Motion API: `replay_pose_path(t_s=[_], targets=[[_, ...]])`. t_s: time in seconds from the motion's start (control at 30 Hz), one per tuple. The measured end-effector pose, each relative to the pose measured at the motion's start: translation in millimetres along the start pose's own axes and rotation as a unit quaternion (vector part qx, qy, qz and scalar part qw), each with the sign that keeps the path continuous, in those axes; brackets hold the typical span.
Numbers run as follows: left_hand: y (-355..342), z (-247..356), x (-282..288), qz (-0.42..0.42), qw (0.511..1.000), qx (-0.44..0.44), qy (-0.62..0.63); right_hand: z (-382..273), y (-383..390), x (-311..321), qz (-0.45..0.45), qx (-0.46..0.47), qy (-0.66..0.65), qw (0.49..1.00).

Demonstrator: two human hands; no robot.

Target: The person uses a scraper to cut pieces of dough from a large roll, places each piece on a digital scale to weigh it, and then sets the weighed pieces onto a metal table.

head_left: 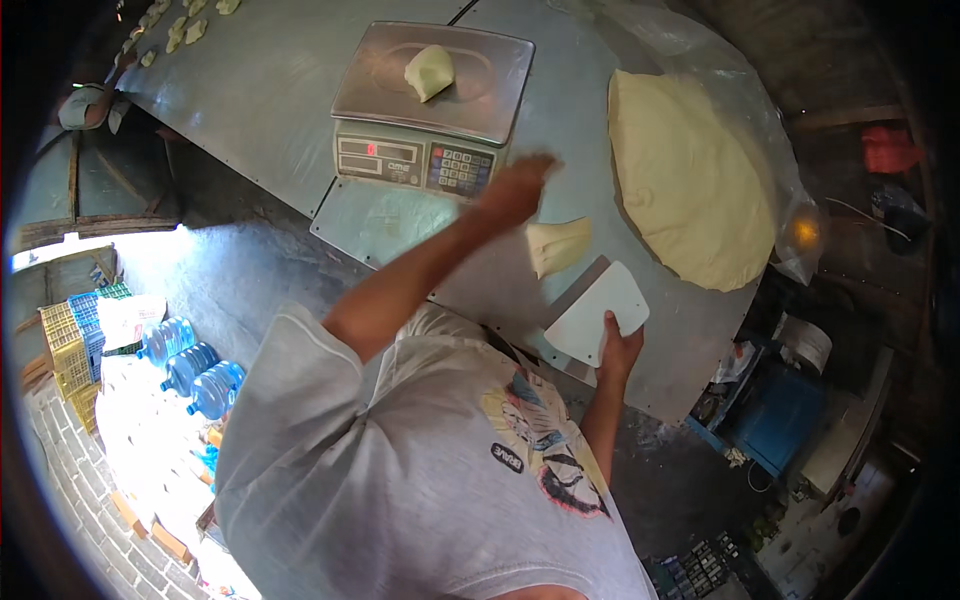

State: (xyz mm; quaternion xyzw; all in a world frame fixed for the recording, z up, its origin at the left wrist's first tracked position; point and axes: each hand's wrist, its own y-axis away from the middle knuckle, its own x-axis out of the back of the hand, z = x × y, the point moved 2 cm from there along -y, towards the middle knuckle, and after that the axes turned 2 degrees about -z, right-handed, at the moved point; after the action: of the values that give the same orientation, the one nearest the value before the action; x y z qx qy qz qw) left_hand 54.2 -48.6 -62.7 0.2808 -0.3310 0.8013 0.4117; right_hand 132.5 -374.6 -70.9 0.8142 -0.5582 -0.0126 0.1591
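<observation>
while right hand [618,350] grips scraper [597,313], left hand [515,190] outstretched, blurred

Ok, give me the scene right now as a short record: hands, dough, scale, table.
left hand: raised above the table, blurred, beside the scale; whether it grips anything cannot be told
right hand: holds the white scraper flat on the table
small dough piece: on the table between the hands
scale: steel platform with one dough portion on it
large dough mass: on clear plastic sheet, right of the scale
cut pieces: rows at the far left of the table
table: grey metal top
</observation>
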Motion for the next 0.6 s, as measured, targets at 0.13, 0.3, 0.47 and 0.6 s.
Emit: replay_pose_path(t_s=[0.13,0.3,0.47,0.6], targets=[[74,5,-79,-0.052,0.967,0.218,0.123,-46,-1,-37,-0.102,0.092,0.222,0.965],[111,3,-65,-0.029,0.903,0.359,0.236,-110,5,-140,-0.187,0.13,0.474,0.85],[123,-6,-71,0.013,0.906,0.387,0.172,-49,-13,-190,-0.196,0.164,0.545,0.799],[118,4,-69,0.02,0.929,0.359,0.086,-40,-26,-207,-0.205,0.157,0.536,0.804]])
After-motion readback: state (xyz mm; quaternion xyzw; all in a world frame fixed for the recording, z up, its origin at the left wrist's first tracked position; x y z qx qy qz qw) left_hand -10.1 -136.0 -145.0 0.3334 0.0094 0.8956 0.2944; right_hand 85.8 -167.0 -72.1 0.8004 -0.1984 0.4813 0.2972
